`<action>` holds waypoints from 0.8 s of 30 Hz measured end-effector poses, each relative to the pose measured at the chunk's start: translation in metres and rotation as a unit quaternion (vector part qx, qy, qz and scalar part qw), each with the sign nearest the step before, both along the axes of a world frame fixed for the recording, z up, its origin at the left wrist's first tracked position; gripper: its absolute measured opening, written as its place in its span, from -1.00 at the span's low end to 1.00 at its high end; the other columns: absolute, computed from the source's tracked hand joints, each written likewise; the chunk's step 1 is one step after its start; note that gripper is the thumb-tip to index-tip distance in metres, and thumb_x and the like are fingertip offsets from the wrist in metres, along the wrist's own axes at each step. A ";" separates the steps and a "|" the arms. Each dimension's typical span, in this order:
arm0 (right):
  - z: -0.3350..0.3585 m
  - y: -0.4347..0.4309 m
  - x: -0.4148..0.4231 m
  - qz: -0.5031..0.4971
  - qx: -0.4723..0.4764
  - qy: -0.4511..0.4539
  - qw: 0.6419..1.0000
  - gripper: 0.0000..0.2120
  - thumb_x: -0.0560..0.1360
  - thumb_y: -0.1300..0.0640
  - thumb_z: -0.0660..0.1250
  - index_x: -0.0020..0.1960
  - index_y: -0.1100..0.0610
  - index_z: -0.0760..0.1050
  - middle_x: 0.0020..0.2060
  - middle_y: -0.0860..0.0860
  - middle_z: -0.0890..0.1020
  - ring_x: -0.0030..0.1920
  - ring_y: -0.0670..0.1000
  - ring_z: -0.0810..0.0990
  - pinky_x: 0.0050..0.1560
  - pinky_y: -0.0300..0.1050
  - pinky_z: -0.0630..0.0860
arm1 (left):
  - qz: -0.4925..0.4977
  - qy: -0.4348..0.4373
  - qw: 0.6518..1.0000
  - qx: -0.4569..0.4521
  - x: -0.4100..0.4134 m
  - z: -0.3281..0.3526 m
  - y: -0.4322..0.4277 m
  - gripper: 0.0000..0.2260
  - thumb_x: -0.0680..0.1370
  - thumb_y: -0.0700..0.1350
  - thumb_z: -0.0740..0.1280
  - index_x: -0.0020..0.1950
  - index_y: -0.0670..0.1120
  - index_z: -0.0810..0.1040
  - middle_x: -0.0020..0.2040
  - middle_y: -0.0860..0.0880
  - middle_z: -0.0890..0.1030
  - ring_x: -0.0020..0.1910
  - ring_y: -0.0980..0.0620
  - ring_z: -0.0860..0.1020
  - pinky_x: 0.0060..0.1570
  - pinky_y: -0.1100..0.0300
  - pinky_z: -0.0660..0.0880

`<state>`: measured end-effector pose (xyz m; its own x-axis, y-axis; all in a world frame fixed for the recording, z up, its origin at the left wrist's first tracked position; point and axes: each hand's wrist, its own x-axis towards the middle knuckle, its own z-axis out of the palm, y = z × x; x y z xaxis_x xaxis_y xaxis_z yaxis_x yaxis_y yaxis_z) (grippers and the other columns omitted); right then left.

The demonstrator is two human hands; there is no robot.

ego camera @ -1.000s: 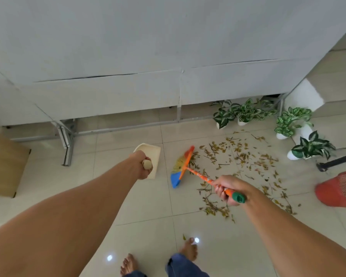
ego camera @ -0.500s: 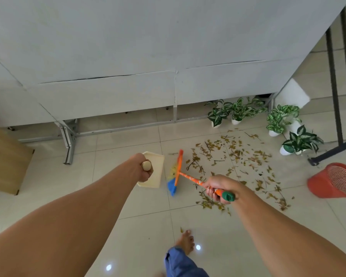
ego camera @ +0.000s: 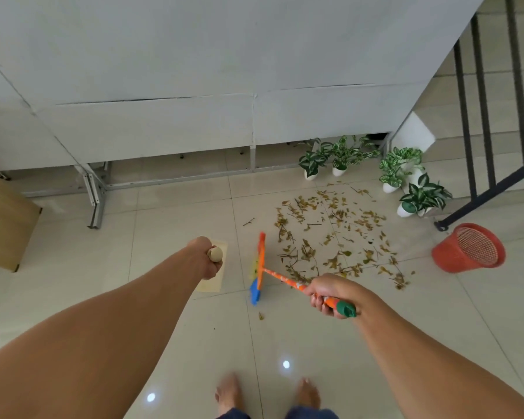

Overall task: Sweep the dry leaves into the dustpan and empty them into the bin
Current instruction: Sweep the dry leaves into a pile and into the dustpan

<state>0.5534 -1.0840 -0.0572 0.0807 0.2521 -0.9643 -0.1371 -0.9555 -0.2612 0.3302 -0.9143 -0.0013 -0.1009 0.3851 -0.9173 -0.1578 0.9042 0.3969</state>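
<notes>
Dry brown leaves (ego camera: 336, 240) lie scattered over the pale floor tiles, right of centre. My right hand (ego camera: 330, 293) grips the orange handle of a broom (ego camera: 260, 267) near its green end cap; the orange and blue broom head stands at the left edge of the leaves. My left hand (ego camera: 204, 257) is closed on the round-ended handle of a cream dustpan (ego camera: 212, 281), whose pan sits on or just above the floor, left of the broom head and partly hidden by the hand. A red mesh bin (ego camera: 469, 247) lies tilted at the right.
Several potted plants (ego camera: 418, 196) in white pots stand along the back and right of the leaves. A grey wall panel on a metal frame (ego camera: 94, 195) runs behind. A wooden box (ego camera: 6, 219) sits left, a black railing (ego camera: 490, 182) right. My bare feet (ego camera: 229, 394) are at the bottom.
The view has shifted left, so leaves and bin sit further right. The broom head has turned edge-on and drawn nearer to me. The dustpan has come lower and closer.
</notes>
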 end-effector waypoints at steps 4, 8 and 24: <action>-0.003 -0.018 0.009 0.096 0.000 -0.085 0.992 -0.78 0.58 0.26 0.18 0.22 0.19 0.40 -0.48 0.02 0.47 -0.54 -0.12 0.38 -0.62 -0.29 0.36 | 0.043 0.020 0.999 -0.012 -0.003 -0.003 -0.023 -0.82 0.65 -0.27 0.17 0.22 -0.13 0.42 0.10 -0.08 0.48 -0.36 0.08 0.42 -0.56 0.42 0.41; 0.009 -0.033 0.035 0.133 0.022 -0.064 0.989 -0.83 0.59 0.25 0.20 0.18 0.19 0.40 -0.49 0.00 0.47 -0.56 -0.14 0.37 -0.61 -0.29 0.37 | 0.088 0.018 0.996 -0.023 0.011 -0.006 -0.049 -0.82 0.64 -0.27 0.19 0.23 -0.11 0.41 0.11 -0.06 0.46 -0.34 0.07 0.43 -0.50 0.29 0.41; 0.024 -0.076 0.082 0.405 0.048 -0.198 0.891 -0.66 0.59 0.23 0.17 0.34 0.30 0.34 -0.31 0.09 0.54 -0.41 -0.04 0.48 -0.42 -0.22 0.44 | 0.279 -0.014 0.960 -0.010 0.079 0.012 -0.108 -0.58 0.62 -0.29 0.23 0.49 -0.18 0.35 0.49 -0.18 0.35 -0.34 0.04 0.43 -0.46 0.26 0.41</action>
<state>0.6356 -1.1599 -0.0334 0.1629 0.4623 -0.8716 0.7086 -0.6696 -0.2227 0.4097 -1.0219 0.0104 -0.2619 0.2613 -0.9290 -0.6302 0.6827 0.3697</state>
